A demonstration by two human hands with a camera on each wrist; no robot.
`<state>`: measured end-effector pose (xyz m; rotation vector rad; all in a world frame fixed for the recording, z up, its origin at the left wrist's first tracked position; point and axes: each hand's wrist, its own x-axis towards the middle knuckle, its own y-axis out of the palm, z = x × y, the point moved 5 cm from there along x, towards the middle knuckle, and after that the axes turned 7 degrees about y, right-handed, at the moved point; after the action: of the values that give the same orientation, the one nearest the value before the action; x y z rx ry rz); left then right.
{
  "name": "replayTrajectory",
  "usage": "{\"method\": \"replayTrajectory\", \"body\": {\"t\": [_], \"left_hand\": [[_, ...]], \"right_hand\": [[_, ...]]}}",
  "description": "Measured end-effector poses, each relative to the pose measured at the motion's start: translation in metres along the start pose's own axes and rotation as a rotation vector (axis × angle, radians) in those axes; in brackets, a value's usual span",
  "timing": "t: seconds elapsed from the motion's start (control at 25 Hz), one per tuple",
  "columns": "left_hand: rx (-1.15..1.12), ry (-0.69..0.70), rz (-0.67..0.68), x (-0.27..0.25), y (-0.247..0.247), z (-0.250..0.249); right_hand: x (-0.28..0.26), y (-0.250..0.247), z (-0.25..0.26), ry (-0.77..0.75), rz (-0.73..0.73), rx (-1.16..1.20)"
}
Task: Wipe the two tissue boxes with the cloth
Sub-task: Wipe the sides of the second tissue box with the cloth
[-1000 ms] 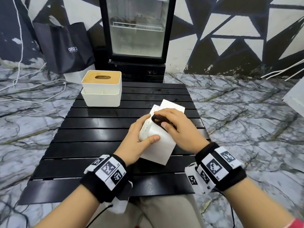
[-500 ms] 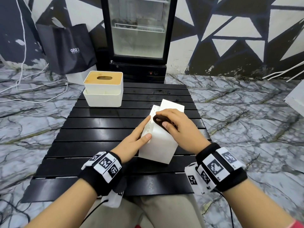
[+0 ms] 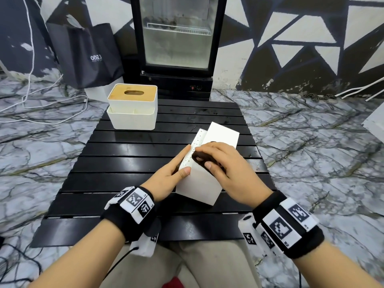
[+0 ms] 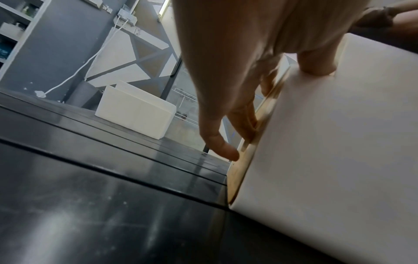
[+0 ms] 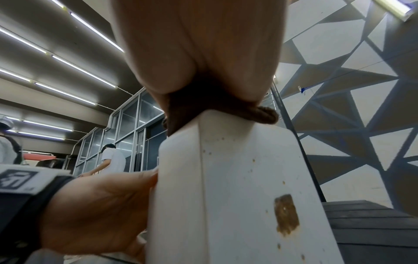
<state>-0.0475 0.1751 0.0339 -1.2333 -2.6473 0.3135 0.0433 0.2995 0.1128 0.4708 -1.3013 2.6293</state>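
A white tissue box (image 3: 197, 188) lies on its side, tilted, near the middle of the black slatted table (image 3: 124, 163). My left hand (image 3: 172, 173) holds its left side, fingers along the wooden lid (image 4: 246, 160) and thumb on the upper white face (image 4: 328, 142). My right hand (image 3: 220, 163) grips a dark brown cloth (image 3: 199, 159) and presses it onto the box's upper edge (image 5: 237, 196). The cloth (image 5: 192, 114) is bunched under the palm. A second white tissue box (image 3: 132, 107) with a wooden slotted lid stands untouched at the table's far left corner, also seen as the second box (image 4: 135, 114).
A glass-door fridge (image 3: 176, 38) stands just behind the table, with a black bag (image 3: 89, 57) to its left. White cables (image 3: 41, 113) trail over the marble floor at left. A white object (image 3: 376, 123) sits at the right edge. My knees are under the table's near edge.
The right hand has rubbed the cloth slightly towards me along the box's upper edge. The left thumb has drawn back nearer the box's edge. The box stays where it was.
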Motion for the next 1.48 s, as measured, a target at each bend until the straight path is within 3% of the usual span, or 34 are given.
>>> {"method": "replayTrajectory", "body": {"t": [0.2, 0.56, 1.0, 1.32, 1.48], "left_hand": [[-0.009, -0.004, -0.004, -0.001, -0.002, 0.003], [0.017, 0.03, 0.005, -0.002, 0.001, 0.002], [0.017, 0.021, 0.004, -0.003, -0.001, 0.001], [0.055, 0.022, 0.013, -0.002, 0.002, -0.002], [0.063, 0.035, 0.003, -0.002, 0.004, -0.002]], "right_hand": [[0.014, -0.005, -0.01, 0.095, -0.009, -0.013], [-0.001, 0.004, 0.001, -0.046, -0.001, -0.124], [0.06, -0.02, -0.051, 0.175, 0.058, -0.117], [0.07, -0.023, -0.064, 0.269, 0.034, -0.08], [0.051, -0.014, -0.049, 0.164, -0.012, -0.122]]}}
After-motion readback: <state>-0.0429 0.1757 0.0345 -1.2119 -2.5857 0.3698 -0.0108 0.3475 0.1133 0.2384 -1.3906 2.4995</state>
